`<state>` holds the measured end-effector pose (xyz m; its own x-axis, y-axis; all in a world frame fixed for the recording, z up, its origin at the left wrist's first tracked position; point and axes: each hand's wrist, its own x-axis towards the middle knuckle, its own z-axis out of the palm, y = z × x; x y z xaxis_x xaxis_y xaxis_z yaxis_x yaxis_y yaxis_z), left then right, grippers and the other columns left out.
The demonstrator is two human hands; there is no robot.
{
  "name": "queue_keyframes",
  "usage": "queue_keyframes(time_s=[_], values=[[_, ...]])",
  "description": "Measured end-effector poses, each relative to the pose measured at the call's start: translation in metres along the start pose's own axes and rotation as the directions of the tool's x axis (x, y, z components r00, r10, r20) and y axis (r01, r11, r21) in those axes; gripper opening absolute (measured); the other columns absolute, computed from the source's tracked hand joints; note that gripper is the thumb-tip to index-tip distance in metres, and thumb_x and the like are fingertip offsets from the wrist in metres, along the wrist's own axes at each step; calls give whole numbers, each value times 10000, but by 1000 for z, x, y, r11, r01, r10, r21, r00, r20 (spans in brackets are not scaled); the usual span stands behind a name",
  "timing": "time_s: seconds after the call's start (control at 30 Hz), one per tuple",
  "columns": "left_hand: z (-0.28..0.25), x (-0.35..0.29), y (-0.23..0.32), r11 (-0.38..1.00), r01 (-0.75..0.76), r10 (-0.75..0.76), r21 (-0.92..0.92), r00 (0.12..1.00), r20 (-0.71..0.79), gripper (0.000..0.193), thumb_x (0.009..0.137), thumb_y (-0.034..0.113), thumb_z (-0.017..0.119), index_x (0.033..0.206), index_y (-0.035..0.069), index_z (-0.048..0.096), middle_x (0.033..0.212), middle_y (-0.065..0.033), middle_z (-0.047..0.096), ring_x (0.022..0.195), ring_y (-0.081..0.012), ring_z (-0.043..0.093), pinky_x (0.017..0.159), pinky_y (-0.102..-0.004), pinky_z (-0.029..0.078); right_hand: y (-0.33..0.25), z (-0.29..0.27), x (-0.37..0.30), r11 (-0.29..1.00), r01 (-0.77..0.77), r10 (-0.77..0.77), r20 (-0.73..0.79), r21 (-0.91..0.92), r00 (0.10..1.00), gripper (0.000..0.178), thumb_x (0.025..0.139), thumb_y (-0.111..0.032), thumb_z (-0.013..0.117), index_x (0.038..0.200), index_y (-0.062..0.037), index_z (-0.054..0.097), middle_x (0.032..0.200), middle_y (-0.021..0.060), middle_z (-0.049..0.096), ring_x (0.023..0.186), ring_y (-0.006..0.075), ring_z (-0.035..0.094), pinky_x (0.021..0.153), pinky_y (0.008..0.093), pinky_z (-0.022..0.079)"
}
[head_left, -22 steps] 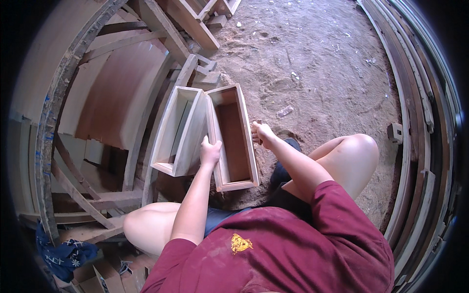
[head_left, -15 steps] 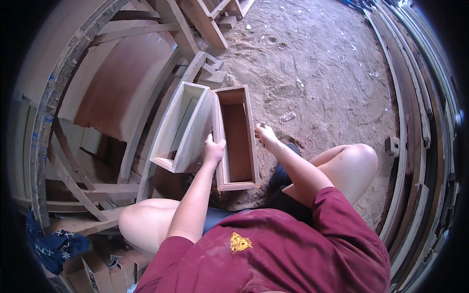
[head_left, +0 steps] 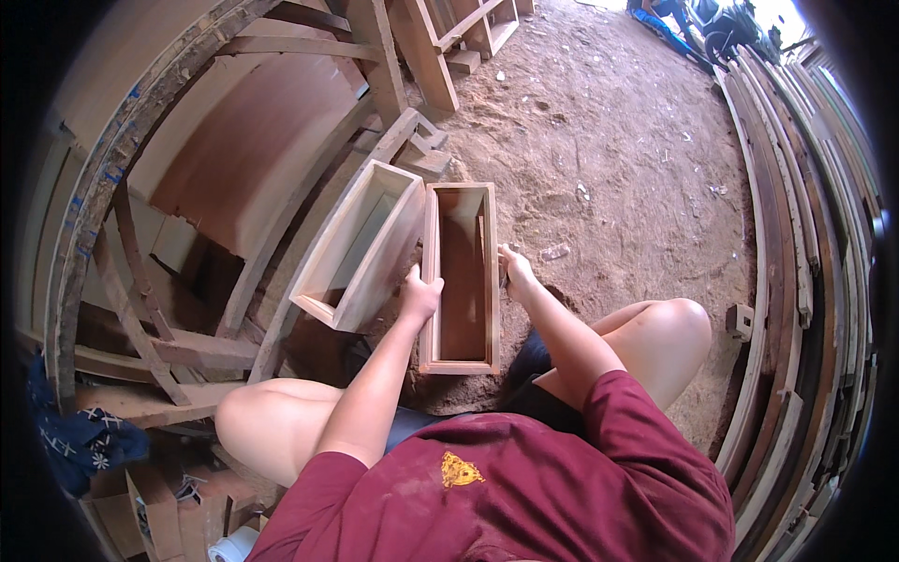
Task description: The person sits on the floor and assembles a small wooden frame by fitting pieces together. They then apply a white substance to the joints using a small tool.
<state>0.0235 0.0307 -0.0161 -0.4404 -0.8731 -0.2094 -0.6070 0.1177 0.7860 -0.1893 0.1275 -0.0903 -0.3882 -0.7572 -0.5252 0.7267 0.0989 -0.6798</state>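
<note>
A long, narrow wooden box, with a pale rim and reddish-brown inside, stands between my knees. My left hand is closed on its left wall, thumb at the rim. At the outer face of the right wall is my right hand, its fingers curled around something small and dark that I cannot make out. A second pale wooden box, also open-topped, sits just left of the first, tilted, its far end close to the first box's left wall.
Wooden framing rises on the left, with a small wooden stand beyond the boxes. Long planks are stacked along the right. A wooden block lies beside them. Dark blue cloth hangs at lower left; debris dots the dirt floor.
The box in my left hand has turned more upright and shifted slightly right, opening a gap at its near end from the second box. My right hand has moved slightly nearer and right with it.
</note>
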Motion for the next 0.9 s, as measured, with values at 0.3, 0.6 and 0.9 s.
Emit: queue_keyframes(time_s=[0.3,0.6,0.9], values=[[-11,-12,29,997,71,-72,26,997,28,796,771,291,660,1384,-143,399,1350,-350,500,1303,-404,484,1103,-422,373,-5,-12,6,992,-22,5,-138,-122,990,353,1028,-375,440,1246,-113,532,1003,88,645,829,201,601,659,346,474],[-5,-3,15,994,97,-91,-41,986,137,796,742,230,632,1397,-142,373,1333,-344,519,1280,-394,511,1087,-406,397,-38,8,-50,830,12,-150,-202,-558,968,414,997,-469,493,1153,-91,561,754,36,556,577,137,526,527,301,436],[-4,9,17,979,160,-124,-127,959,255,864,763,248,741,1419,-125,319,1334,-323,527,1264,-377,531,1057,-394,425,-64,30,-56,548,269,-487,-41,-792,872,387,998,-412,523,1131,-53,579,756,34,525,638,122,483,601,306,422]])
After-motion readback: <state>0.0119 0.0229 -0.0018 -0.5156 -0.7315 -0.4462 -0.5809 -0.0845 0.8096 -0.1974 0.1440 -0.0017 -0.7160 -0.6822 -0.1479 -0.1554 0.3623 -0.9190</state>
